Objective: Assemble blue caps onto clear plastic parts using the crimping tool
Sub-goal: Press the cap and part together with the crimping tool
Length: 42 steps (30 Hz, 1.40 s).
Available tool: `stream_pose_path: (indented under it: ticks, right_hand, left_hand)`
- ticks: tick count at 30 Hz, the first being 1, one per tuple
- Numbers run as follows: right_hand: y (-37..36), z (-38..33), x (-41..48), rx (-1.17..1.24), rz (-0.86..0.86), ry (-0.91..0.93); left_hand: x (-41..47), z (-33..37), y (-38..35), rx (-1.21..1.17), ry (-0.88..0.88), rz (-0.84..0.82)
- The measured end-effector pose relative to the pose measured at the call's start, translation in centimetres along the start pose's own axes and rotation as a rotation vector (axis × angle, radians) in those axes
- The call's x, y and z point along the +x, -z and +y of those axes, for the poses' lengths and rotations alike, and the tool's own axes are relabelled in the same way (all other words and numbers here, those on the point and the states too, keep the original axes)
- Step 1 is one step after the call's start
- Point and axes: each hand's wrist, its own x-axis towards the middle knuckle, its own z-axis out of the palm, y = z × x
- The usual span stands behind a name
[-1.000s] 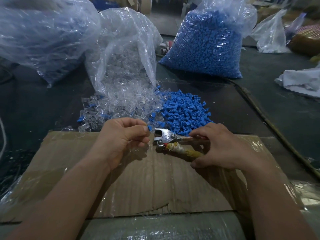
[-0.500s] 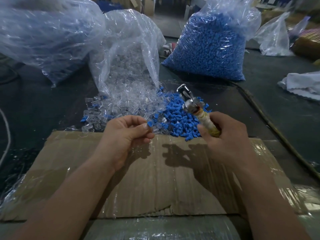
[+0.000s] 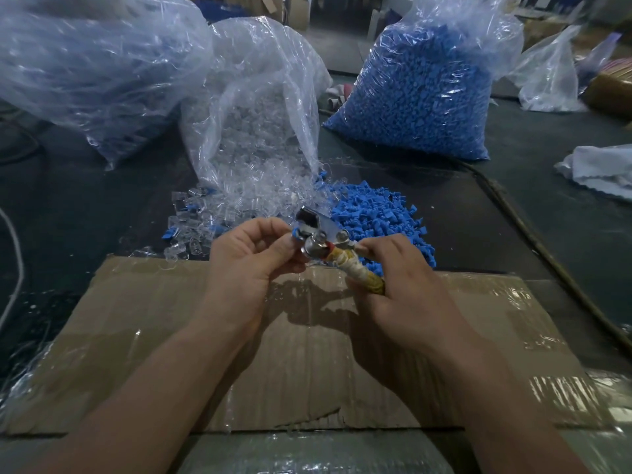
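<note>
Steel, bright and rounded, forms the bolted head of the crimping tool [image 3: 318, 236], which is tilted up and to the left; its handles are bound in lumpy yellowish-white tape; the right hand [image 3: 400, 289] has its fingers curled tight round those handles, above the far edge of a creased cardboard sheet [image 3: 307, 364] under glossy film; the left hand [image 3: 249, 261], fingers bent, pinches a small blue cap [image 3: 294, 233] between thumb and forefinger, touching the tool's head; whether a clear part sits under the cap I cannot tell; just behind the hands lies a heap of blue caps [image 3: 379, 213], blocky and matt, beside a spill of clear parts [image 3: 236, 203], small glassy tubes pouring from a crinkled open bag [image 3: 260, 107]; further back stands a bulging bag of caps [image 3: 420, 94]; a large crumpled bag [image 3: 92, 63] sits at the left; the dark table [image 3: 85, 206] carries a white cloth [image 3: 598, 169] at the right.
</note>
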Motion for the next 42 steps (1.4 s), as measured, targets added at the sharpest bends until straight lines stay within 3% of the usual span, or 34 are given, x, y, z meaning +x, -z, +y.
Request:
stream_pose_path:
  ticks: [23, 31, 33, 38, 42]
  right_hand:
    - [-0.6, -0.6, 0.3, 0.086, -0.099, -0.015]
    - [-1.0, 0.0, 0.3, 0.064, -0.039, -0.038]
    - [-0.8, 0.4, 0.4, 0.088, -0.036, -0.073]
    - [-0.2, 1.8, 0.5, 0.003, -0.039, -0.152]
    - [0.0, 2.2, 0.6, -0.109, -0.125, -0.146]
  left_hand:
    - [-0.6, 0.2, -0.5, 0.052, 0.011, 0.097]
    - [0.0, 0.7, 0.4, 0.189, 0.068, 0.057]
    - [0.5, 1.4, 1.4, 0.292, 0.158, 0.0]
    - [0.7, 3.1, 2.6, 0.696, 0.353, -0.483]
    - [0.4, 2.9, 2.6, 0.844, 0.433, -0.738]
